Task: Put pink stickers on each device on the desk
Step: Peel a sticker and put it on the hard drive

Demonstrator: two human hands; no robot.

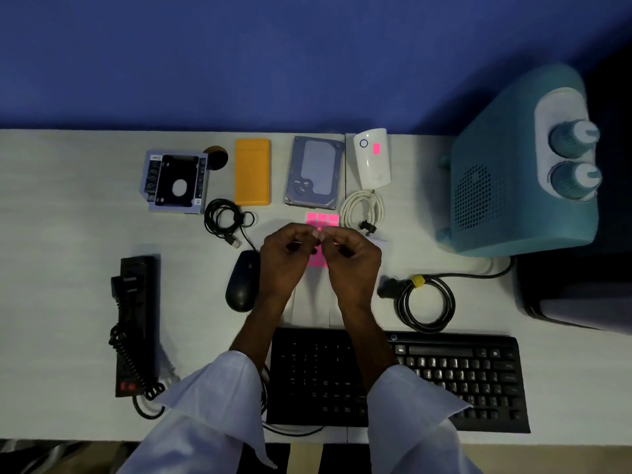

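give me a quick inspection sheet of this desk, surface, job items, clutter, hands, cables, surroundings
surface: pale wooden desk, dimly lit
job's things: pink sticker sheet under the hands; white plastic wall-plug device carries one pink sticker; grey metal hard drive, orange rectangular case, silver drive caddy, black mouse, black keyboard, black power strip and teal speaker-like box show none
clutter: nothing seen
grip: left hand and right hand pinch together over the sheet; contents unclear
cables: coiled white cable, coiled black usb cable, black cord with yellow tie
surroundings: blue wall
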